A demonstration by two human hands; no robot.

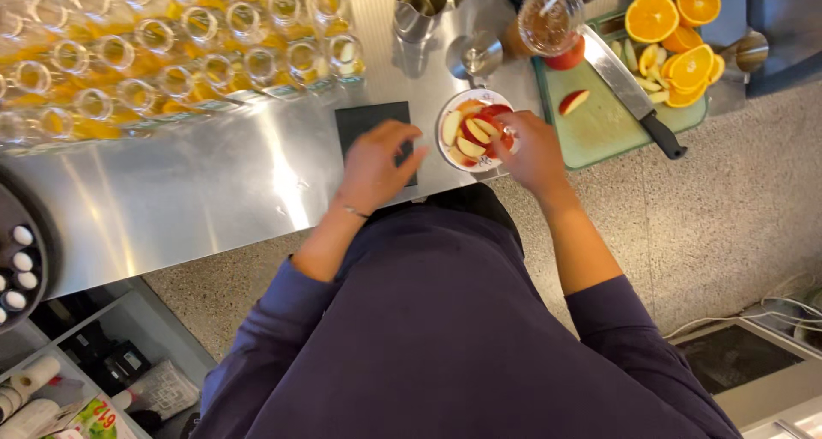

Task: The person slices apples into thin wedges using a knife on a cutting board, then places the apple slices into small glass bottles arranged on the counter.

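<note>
A small white plate (447, 113) of red-skinned apple wedges (473, 131) sits on the steel counter. My right hand (533, 152) rests at the plate's right rim, its fingers touching the wedges; whether it grips one I cannot tell. My left hand (374, 165) hovers with fingers apart over a dark square mat (370, 118) just left of the plate, holding nothing.
A green cutting board (599, 126) carries a large knife (632, 92), one apple wedge (573, 101) and orange halves (676, 36). Several glass bottles of yellow liquid (171, 53) fill the counter's left. A plastic cup with a straw (550, 23) and metal jugs (419, 11) stand behind.
</note>
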